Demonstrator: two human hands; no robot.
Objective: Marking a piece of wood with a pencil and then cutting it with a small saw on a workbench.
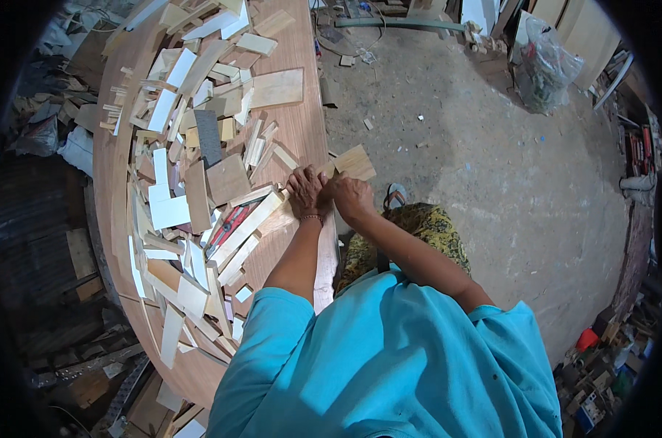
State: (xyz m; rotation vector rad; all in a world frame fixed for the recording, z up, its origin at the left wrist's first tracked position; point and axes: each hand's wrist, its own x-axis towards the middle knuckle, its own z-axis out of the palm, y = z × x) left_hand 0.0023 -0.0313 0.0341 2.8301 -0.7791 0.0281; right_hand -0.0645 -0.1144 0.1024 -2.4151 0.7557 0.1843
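Note:
At the near right edge of the wooden table, my left hand (307, 191) presses down with curled fingers on a light wooden board (356, 162). The board sticks out past the table edge over the floor. Close against it, my right hand (353, 200) is closed in a fist; whatever it grips is hidden by the fingers. The two hands nearly touch. Left of my left wrist lie long pale wood strips (247, 228) and a red tool (231, 223), partly covered by wood.
Wood offcuts and white panels (172, 212) cover much of the curved tabletop (272, 252), with a dark grey strip (208, 137) among them. A clear plastic bag (546, 69) stands on the concrete floor (506, 190) at the far right. Scrap piles line both sides.

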